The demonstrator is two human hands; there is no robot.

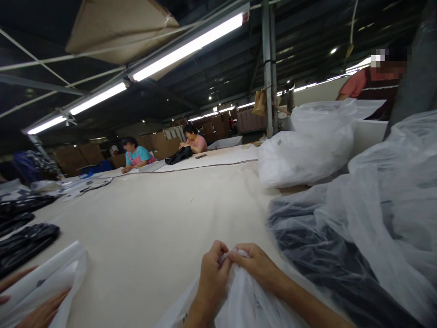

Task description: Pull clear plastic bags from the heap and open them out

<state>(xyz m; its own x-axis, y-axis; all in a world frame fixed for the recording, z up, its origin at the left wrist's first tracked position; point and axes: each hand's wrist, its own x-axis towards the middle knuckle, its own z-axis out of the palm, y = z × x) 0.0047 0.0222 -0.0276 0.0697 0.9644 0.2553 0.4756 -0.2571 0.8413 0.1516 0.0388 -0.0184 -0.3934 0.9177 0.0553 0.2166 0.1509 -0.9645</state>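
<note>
My left hand [211, 275] and my right hand [254, 264] meet at the bottom middle of the view, both pinching the top edge of a thin clear plastic bag [239, 303] that hangs down toward me. The fingertips of the two hands touch each other over the bag's rim. The bag rests on the cream table [160, 214]. To the right of my right hand lies a big clear plastic sack [341, 237] with dark garments inside.
Another person's hands [37, 310] press on a white bag [51, 273] at the bottom left. Dark packed garments [23, 237] lie along the left edge. A white filled sack [307, 146] sits further back on the right. Two people sit at the far end, one stands at right.
</note>
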